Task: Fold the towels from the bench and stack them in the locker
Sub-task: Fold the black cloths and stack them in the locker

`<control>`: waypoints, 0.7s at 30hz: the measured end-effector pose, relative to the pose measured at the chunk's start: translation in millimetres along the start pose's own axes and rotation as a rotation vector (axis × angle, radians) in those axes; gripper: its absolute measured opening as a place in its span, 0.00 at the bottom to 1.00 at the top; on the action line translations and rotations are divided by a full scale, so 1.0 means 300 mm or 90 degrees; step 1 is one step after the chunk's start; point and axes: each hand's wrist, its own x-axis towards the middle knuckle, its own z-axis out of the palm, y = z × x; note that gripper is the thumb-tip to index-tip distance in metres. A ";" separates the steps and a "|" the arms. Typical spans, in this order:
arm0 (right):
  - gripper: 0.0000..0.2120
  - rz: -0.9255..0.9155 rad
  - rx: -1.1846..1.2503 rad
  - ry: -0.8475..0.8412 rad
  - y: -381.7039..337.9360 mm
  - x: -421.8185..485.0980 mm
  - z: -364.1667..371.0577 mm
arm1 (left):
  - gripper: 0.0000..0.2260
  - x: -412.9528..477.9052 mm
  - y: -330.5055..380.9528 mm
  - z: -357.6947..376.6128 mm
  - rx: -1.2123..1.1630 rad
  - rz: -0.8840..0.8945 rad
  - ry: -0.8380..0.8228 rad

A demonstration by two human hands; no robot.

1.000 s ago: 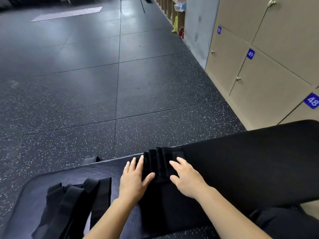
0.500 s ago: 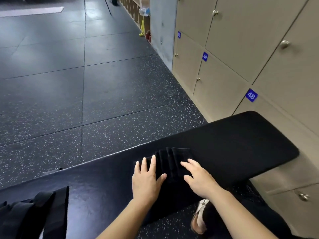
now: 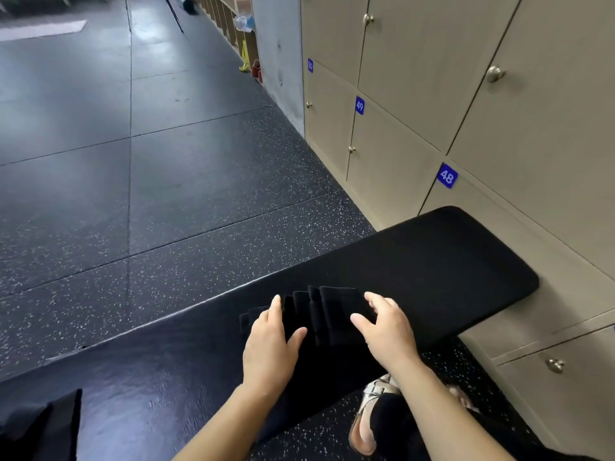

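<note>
A folded black towel (image 3: 327, 314) lies on the black padded bench (image 3: 432, 261), its layers stepped at the far edge. My left hand (image 3: 269, 344) sits on the towel's left part, thumb on top and most fingers curled out of sight at its edge. My right hand (image 3: 387, 331) grips the right part with bent fingers and the thumb spread. More black towels (image 3: 40, 427) lie loose at the bench's near left end. Beige lockers (image 3: 392, 161) line the right wall, all doors closed, including number 48 (image 3: 447, 176).
The bench's right end stops just short of the lockers. Dark speckled floor (image 3: 166, 194) stretches ahead and left. A sandalled foot (image 3: 372, 414) stands below the bench's near edge. Open shelving with a yellow item (image 3: 245, 58) is far back.
Both hands lay flat with straight fingers on the towel before; now their fingers curl into it. The view has swung right, toward the lockers, and the loose towels slid off to the left.
</note>
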 end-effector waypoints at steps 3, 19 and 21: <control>0.33 0.059 -0.012 -0.034 -0.009 0.021 0.039 | 0.35 0.017 0.032 0.015 -0.011 -0.035 -0.002; 0.34 0.116 0.033 -0.034 -0.022 0.034 0.025 | 0.07 0.062 0.123 0.003 -0.256 -0.031 -0.089; 0.32 0.111 0.158 -0.034 -0.030 0.017 -0.020 | 0.07 0.054 0.144 -0.014 -0.322 -0.031 -0.088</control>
